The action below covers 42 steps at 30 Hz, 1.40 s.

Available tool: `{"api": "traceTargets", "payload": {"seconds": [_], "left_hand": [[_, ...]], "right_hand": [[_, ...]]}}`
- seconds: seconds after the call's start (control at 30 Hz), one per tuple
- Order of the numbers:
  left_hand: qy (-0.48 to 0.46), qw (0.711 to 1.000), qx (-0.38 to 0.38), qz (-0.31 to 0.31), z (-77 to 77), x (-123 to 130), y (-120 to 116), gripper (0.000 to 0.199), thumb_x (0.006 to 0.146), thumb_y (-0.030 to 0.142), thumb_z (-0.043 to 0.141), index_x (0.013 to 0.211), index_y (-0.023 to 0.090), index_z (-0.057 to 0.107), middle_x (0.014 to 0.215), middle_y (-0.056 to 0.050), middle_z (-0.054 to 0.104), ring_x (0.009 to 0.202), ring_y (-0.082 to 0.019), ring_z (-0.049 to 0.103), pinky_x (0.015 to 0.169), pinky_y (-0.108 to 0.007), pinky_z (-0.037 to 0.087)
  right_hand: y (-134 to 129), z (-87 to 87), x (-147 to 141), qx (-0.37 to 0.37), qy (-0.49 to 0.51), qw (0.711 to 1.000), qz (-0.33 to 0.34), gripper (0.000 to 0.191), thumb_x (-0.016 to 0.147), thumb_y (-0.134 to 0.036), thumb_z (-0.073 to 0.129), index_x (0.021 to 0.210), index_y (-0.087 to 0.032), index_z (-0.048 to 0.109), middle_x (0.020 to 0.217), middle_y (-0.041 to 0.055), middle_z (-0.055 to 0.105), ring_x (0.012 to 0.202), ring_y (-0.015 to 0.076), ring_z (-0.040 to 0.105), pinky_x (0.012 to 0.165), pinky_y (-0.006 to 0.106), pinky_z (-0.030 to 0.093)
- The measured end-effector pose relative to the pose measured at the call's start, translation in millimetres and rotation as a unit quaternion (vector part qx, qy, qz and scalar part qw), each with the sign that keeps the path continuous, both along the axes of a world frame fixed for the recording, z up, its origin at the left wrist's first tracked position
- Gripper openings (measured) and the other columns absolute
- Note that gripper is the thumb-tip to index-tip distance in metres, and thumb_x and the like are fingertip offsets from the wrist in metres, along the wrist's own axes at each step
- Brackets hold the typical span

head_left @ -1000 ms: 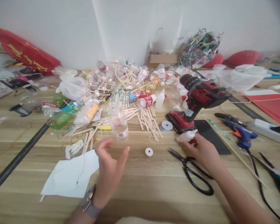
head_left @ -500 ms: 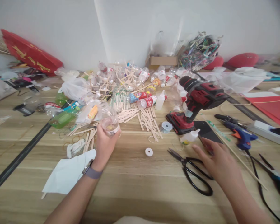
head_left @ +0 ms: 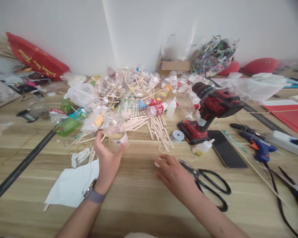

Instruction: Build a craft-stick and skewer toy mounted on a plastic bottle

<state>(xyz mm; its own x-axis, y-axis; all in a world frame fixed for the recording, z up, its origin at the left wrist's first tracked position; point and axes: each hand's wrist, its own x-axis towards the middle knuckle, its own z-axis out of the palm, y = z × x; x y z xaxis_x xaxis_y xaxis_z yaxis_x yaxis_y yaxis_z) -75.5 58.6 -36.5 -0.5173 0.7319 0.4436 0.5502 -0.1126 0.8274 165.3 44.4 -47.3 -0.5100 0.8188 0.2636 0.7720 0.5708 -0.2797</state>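
Observation:
My left hand [head_left: 108, 162] has its fingers and thumb spread beside a clear plastic bottle [head_left: 118, 135], which has no cap on its mouth. The thumb reaches the bottle's lower right side. My right hand [head_left: 172, 172] is over the table with its fingertips closed on a small white bottle cap [head_left: 158, 162], partly covered by the fingers. Right of this hand lie black-handled scissors [head_left: 200, 173], their blades partly behind it. A small white glue bottle [head_left: 202, 147] and a dark phone [head_left: 227, 150] lie farther right.
A red cordless drill [head_left: 212, 105] stands upright at the right. Beyond it are a blue glue gun [head_left: 258, 145] and a white power strip [head_left: 285, 140]. Wooden sticks [head_left: 161, 129] and several plastic bottles are heaped at the back. White paper [head_left: 68, 186] lies at left.
My right hand has moved left from the phone to the white cap, uncovering the phone. My left hand has loosened from around the clear bottle, and its fingers have spread.

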Motion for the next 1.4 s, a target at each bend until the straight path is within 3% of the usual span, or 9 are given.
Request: {"api": "traceTargets", "payload": {"seconds": [0.07, 0.13, 0.33, 0.57, 0.77, 0.9, 1.0, 1.17, 1.4], "left_hand": [[0.047, 0.996, 0.077, 0.014, 1.6, 8.5, -16.0, 0.075, 0.083, 0.037, 0.068, 0.143, 0.023, 0.025, 0.145, -0.016, 0.036, 0.138, -0.03, 0.036, 0.117, -0.049, 0.027], [0.128, 0.985, 0.1, -0.051, 4.6, 19.9, -27.2, 0.066, 0.089, 0.031, 0.061, 0.143, 0.023, 0.024, 0.139, -0.016, 0.038, 0.133, -0.029, 0.04, 0.112, -0.05, 0.033], [0.253, 0.94, -0.051, -0.222, 10.7, 58.5, 7.8, 0.012, 0.094, 0.024, 0.054, 0.105, 0.021, 0.058, 0.1, -0.007, 0.065, 0.099, -0.022, 0.062, 0.091, -0.04, 0.052], [0.349, 0.878, -0.213, -0.249, -3.7, 85.5, 83.7, 0.036, 0.094, 0.035, 0.061, 0.125, 0.017, 0.058, 0.125, -0.01, 0.061, 0.105, -0.024, 0.063, 0.088, -0.045, 0.055], [0.371, 0.857, -0.246, -0.259, 8.7, 86.7, 49.6, 0.022, 0.096, 0.029, 0.056, 0.109, 0.014, 0.065, 0.112, -0.012, 0.066, 0.102, -0.024, 0.064, 0.087, -0.042, 0.054], [0.377, 0.853, -0.26, -0.25, 26.9, 58.9, -9.3, 0.026, 0.096, 0.027, 0.05, 0.078, 0.02, 0.067, 0.08, -0.007, 0.068, 0.078, -0.022, 0.066, 0.073, -0.034, 0.052], [0.378, 0.859, -0.307, -0.16, 33.9, 8.6, -27.7, 0.032, 0.096, 0.026, 0.048, 0.069, 0.021, 0.064, 0.067, -0.006, 0.066, 0.061, -0.021, 0.062, 0.061, -0.032, 0.046], [0.384, 0.848, -0.365, 0.004, 27.7, -69.0, 5.8, 0.024, 0.093, 0.022, 0.051, 0.077, 0.015, 0.067, 0.082, -0.014, 0.069, 0.08, -0.028, 0.067, 0.071, -0.038, 0.05], [0.368, 0.847, -0.385, 0.016, 25.8, -75.7, 36.0, 0.036, 0.094, 0.035, 0.061, 0.124, 0.018, 0.059, 0.125, -0.009, 0.061, 0.105, -0.023, 0.063, 0.088, -0.044, 0.055]], "right_hand": [[2.5, 1.0, -4.7, -0.012, -0.015, 1.0, 0.013, 0.026, 0.085, -0.012, 0.061, 0.109, -0.022, 0.066, 0.105, 0.0089, 0.069, 0.093, 0.0242, 0.068, 0.079, 0.036, 0.056], [4.8, 1.0, -3.7, -0.021, -0.028, 0.999, 0.017, 0.019, 0.086, -0.01, 0.059, 0.099, -0.021, 0.068, 0.095, 0.0066, 0.068, 0.088, 0.0225, 0.067, 0.077, 0.033, 0.055], [15.9, -9.7, 19.3, -0.007, -0.049, 0.999, -0.015, 0.019, 0.087, -0.012, 0.053, 0.094, -0.021, 0.068, 0.09, 0.0077, 0.067, 0.081, 0.0232, 0.064, 0.073, 0.034, 0.051], [22.9, -29.9, 36.0, 0.027, -0.022, 0.999, -0.04, 0.024, 0.093, -0.028, 0.051, 0.105, -0.017, 0.068, 0.097, 0.0135, 0.067, 0.088, 0.0298, 0.065, 0.079, 0.044, 0.052], [23.3, -35.3, 39.2, 0.035, -0.005, 0.999, -0.041, 0.027, 0.093, -0.034, 0.052, 0.107, -0.019, 0.069, 0.098, 0.0128, 0.068, 0.09, 0.0298, 0.066, 0.078, 0.044, 0.054], [22.9, -35.1, 39.9, 0.03, -0.004, 0.999, -0.039, 0.026, 0.094, -0.035, 0.053, 0.107, -0.019, 0.069, 0.101, 0.0131, 0.068, 0.091, 0.03, 0.065, 0.079, 0.045, 0.054], [22.6, -34.3, 40.2, 0.024, -0.004, 0.999, -0.037, 0.026, 0.093, -0.035, 0.054, 0.107, -0.018, 0.069, 0.103, 0.0133, 0.068, 0.092, 0.0307, 0.066, 0.08, 0.046, 0.054], [23.9, -32.9, 40.1, 0.019, 0.0, 0.999, -0.039, 0.025, 0.093, -0.032, 0.054, 0.106, -0.017, 0.07, 0.099, 0.0131, 0.069, 0.092, 0.0304, 0.067, 0.082, 0.046, 0.054], [23.7, -31.2, 38.4, 0.017, 0.002, 0.999, -0.047, 0.021, 0.091, -0.028, 0.058, 0.103, -0.018, 0.071, 0.099, 0.0123, 0.069, 0.092, 0.0286, 0.067, 0.082, 0.043, 0.055]]}}
